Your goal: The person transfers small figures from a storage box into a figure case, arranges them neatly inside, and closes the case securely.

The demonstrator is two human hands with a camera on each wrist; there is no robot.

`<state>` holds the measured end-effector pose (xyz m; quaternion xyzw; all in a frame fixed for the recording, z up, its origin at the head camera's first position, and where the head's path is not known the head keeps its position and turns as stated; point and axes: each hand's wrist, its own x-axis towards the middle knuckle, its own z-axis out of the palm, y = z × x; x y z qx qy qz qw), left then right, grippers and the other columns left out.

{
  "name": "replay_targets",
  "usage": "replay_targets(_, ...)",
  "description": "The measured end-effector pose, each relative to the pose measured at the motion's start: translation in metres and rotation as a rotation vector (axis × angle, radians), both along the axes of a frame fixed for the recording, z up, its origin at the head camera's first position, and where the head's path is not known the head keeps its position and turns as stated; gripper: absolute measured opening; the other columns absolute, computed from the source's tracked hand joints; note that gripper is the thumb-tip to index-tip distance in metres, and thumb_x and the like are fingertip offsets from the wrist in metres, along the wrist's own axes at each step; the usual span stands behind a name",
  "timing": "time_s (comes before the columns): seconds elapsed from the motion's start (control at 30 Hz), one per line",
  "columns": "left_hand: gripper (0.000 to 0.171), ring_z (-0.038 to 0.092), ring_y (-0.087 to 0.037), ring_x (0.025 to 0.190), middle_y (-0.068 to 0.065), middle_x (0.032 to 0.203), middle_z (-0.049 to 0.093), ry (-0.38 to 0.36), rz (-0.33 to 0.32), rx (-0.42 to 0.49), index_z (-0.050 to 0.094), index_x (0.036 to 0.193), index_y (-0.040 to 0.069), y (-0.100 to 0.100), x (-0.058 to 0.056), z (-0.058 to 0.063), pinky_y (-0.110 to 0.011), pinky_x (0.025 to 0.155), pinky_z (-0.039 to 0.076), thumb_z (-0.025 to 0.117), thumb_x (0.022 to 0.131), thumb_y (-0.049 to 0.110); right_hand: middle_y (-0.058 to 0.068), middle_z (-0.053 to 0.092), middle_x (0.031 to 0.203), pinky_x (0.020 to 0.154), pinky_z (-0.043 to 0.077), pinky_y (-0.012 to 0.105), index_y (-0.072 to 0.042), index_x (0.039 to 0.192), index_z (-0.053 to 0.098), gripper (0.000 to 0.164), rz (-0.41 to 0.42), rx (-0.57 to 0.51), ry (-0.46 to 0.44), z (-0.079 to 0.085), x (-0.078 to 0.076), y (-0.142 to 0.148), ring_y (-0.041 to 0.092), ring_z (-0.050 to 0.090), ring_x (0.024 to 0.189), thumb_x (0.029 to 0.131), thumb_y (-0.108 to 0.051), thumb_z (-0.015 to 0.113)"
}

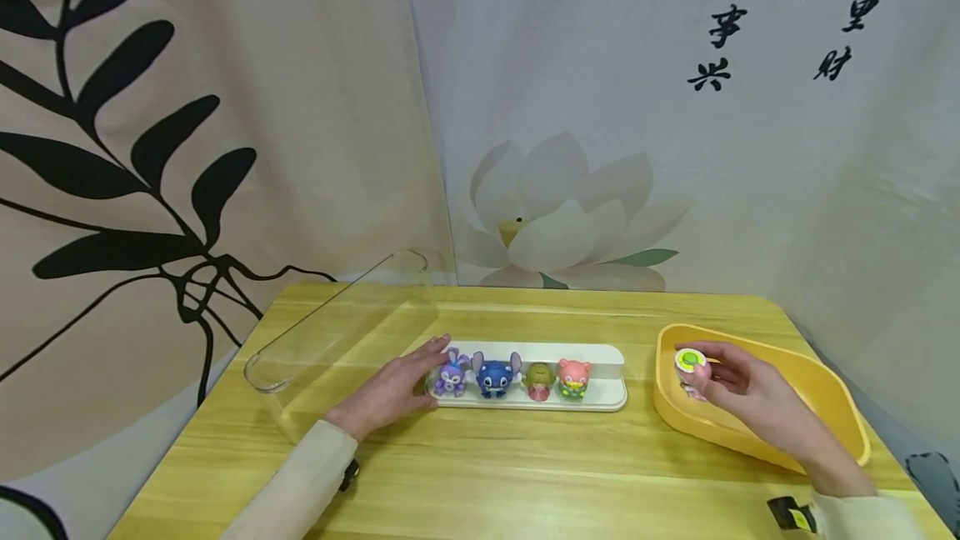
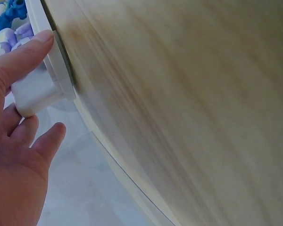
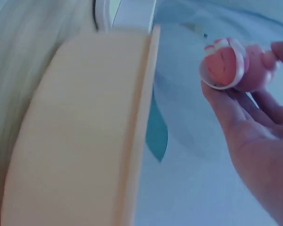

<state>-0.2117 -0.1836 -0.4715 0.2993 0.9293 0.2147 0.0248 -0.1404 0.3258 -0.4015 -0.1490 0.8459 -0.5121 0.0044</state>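
A white display base [image 1: 525, 398] lies lengthwise on the table, bearing a row of small figurines: a purple rabbit [image 1: 452, 373], a blue big-eared one [image 1: 496, 375], a green-and-pink one [image 1: 539, 381] and a pink bear [image 1: 573, 378]. My left hand [image 1: 393, 386] grips the left end of this base; in the left wrist view its thumb [image 2: 30, 54] presses along one edge while the fingertips touch the end. Above the yellow tray, my right hand [image 1: 753, 390] pinches a pink figurine [image 3: 226, 66] between thumb and fingers. A white-rimmed opening frames its face.
The yellow tray [image 1: 757, 432] stands at the table's right side. A clear plastic cover [image 1: 337, 332] leans behind my left hand at the left. The wooden table [image 1: 525, 473] ends at a printed curtain [image 1: 585, 107] behind.
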Motion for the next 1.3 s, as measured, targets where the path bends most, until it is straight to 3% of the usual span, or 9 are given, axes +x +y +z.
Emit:
replay_targets(0.1,0.078,0.026,-0.028,0.155,0.0,0.171,0.022,-0.003,0.001,0.003,0.048,0.154,0.009,0.0,0.0,0.0,-0.066,0.118,0.03,0.084,0.086,0.017,-0.006,0.068,0.124,0.082,0.062,0.022,0.01,0.141,0.049,0.042,0.001,-0.062,0.002,-0.002,0.0,-0.013,0.004,0.068,0.104,0.105,-0.008,0.06)
replay_targets(0.23,0.077,0.026,-0.028,0.155,0.0,0.171,0.022,-0.008,-0.001,0.001,0.048,0.154,0.009,0.0,0.0,0.001,-0.065,0.119,0.03,0.084,0.087,0.016,-0.013,0.069,0.128,0.083,0.061,0.022,0.008,0.137,0.053,0.035,0.014,-0.14,0.01,-0.005,-0.001,-0.03,0.008,0.069,0.105,0.105,-0.007,0.06)
replay_targets(0.47,0.077,0.026,-0.028,0.155,0.0,0.171,0.023,-0.006,0.003,-0.001,0.047,0.155,0.01,0.0,0.0,0.001,-0.067,0.118,0.03,0.084,0.087,0.017,-0.004,0.07,0.134,0.084,0.062,0.026,0.007,0.135,0.054,0.033,0.073,-0.246,-0.005,-0.005,-0.006,-0.045,0.017,0.072,0.109,0.105,-0.004,0.059)
replay_targets(0.67,0.077,0.027,-0.028,0.155,0.0,0.17,0.024,0.001,-0.003,0.0,0.048,0.155,0.009,0.0,-0.001,0.001,-0.066,0.118,0.031,0.084,0.087,0.016,0.006,0.069,0.13,0.086,0.063,0.029,0.0,0.139,0.056,0.038,0.055,-0.23,-0.08,-0.005,-0.006,-0.055,0.02,0.072,0.101,0.103,-0.01,0.065)
replay_targets(0.83,0.077,0.027,-0.028,0.155,0.0,0.171,0.023,-0.001,-0.004,-0.003,0.047,0.155,0.01,0.0,-0.002,0.001,-0.067,0.118,0.031,0.084,0.088,0.017,0.018,0.068,0.12,0.081,0.063,0.029,0.0,0.13,0.056,0.036,0.022,-0.201,-0.102,-0.009,-0.008,-0.069,0.019,0.071,0.094,0.098,-0.007,0.071)
replay_targets(1.07,0.077,0.026,-0.027,0.155,0.001,0.171,0.023,-0.011,0.007,0.003,0.048,0.155,0.01,0.0,-0.002,0.001,-0.067,0.118,0.03,0.084,0.088,0.016,0.023,0.068,0.114,0.076,0.063,0.03,0.003,0.125,0.057,0.03,0.023,-0.168,-0.073,-0.02,-0.014,-0.082,0.017,0.07,0.091,0.096,0.001,0.065)
replay_targets(1.2,0.077,0.026,-0.027,0.155,0.002,0.171,0.023,-0.019,0.005,0.008,0.047,0.155,0.01,0.0,-0.001,0.001,-0.068,0.118,0.029,0.084,0.088,0.016,0.016,0.069,0.12,0.085,0.062,0.028,-0.001,0.124,0.062,0.028,-0.02,-0.03,0.047,-0.029,-0.017,-0.085,0.017,0.069,0.104,0.097,-0.004,0.068)
replay_targets(1.3,0.077,0.026,-0.027,0.155,0.001,0.171,0.023,-0.019,0.0,0.01,0.047,0.156,0.01,0.0,-0.001,0.0,-0.067,0.119,0.029,0.084,0.088,0.016,0.007,0.071,0.121,0.09,0.062,0.035,-0.006,0.124,0.067,0.028,-0.062,0.127,0.176,-0.034,-0.018,-0.084,0.018,0.068,0.107,0.096,-0.008,0.071)
